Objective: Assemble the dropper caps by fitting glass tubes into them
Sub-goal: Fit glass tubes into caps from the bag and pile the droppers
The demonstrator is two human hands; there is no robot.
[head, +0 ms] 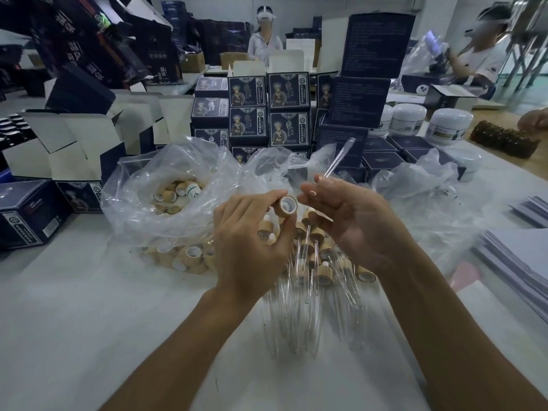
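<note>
While your left hand [252, 232] pinches the dropper cap [288, 205], swing the glass tube [338, 157], pinched in your right hand [350, 215], squarely into its opening.

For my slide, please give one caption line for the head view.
Left hand holds a dropper cap open end up; right hand pinches a glass tube, not yet inserted.

Dim, bluish light — edges bowed, far background softly blurred.
</note>
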